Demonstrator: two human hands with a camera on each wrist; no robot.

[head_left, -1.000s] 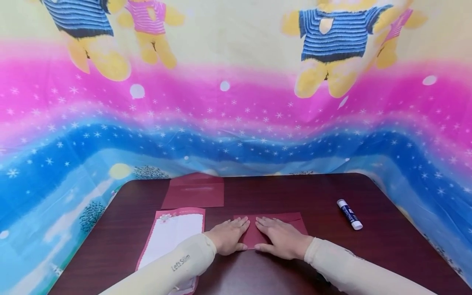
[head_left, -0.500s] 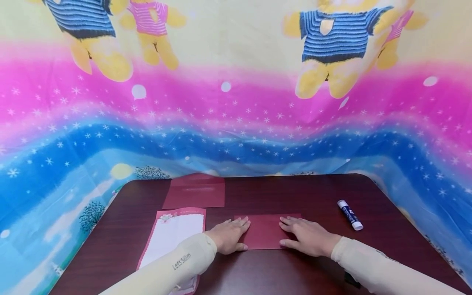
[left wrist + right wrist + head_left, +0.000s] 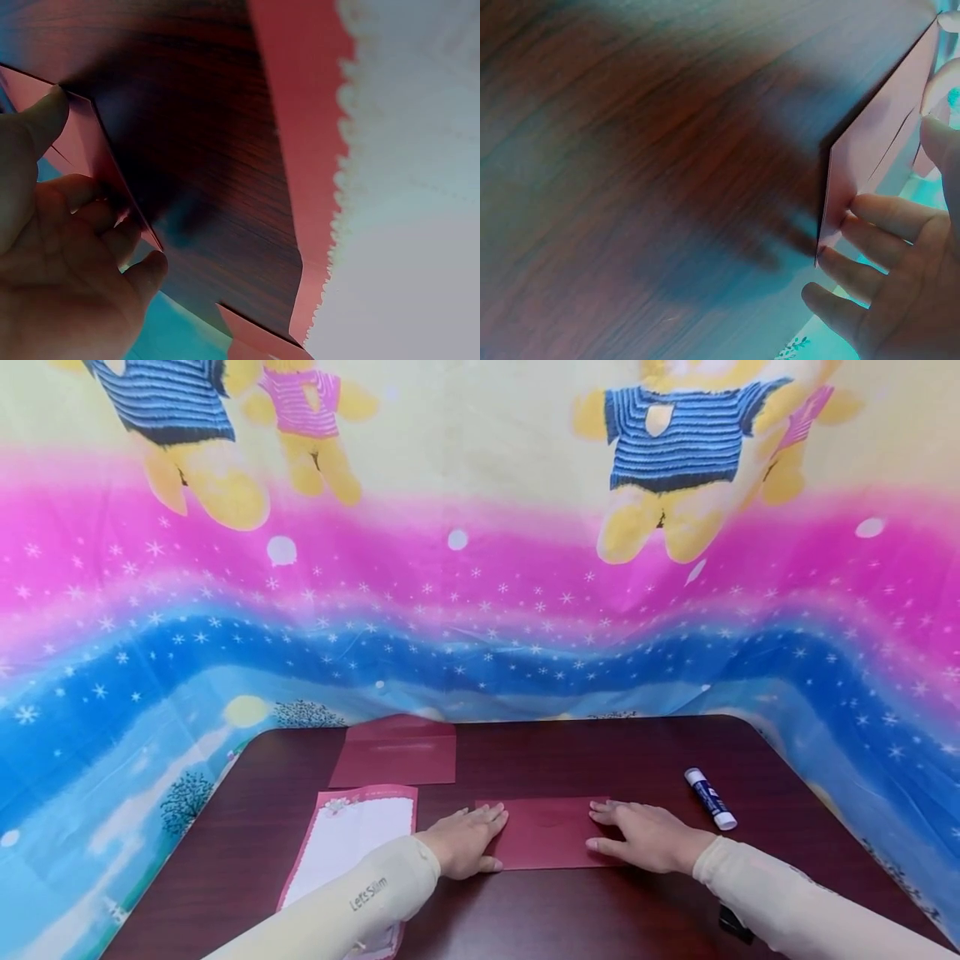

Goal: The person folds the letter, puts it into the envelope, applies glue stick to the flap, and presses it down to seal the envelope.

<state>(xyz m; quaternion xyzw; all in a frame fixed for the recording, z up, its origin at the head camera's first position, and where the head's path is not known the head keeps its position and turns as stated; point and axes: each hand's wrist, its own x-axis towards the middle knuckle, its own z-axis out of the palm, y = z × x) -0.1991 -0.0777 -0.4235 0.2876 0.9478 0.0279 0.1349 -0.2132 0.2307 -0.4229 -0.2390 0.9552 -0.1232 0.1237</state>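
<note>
A dark red envelope (image 3: 547, 833) lies flat near the middle of the table, a flap line showing on its face. On its left end rests my left hand (image 3: 465, 842), fingers straight and pointing toward the far edge, thumb near the front edge. My right hand (image 3: 647, 835) touches the right end with outstretched fingers, thumb spread apart along the paper. The left wrist view shows the left fingers (image 3: 86, 202) at the envelope's end; in the right wrist view the right fingertips (image 3: 855, 206) meet the other end.
Left of the envelope lies a white letter sheet (image 3: 356, 843) with a red border, partly under the left sleeve. Behind it is a second red envelope (image 3: 397, 760), its flap up. A glue stick (image 3: 710, 798) lies at the right. A black object (image 3: 735, 923) shows beneath the right sleeve.
My right hand has slid rightward across the envelope from beside the left hand to the right end, uncovering its middle. The left hand has stayed in place.
</note>
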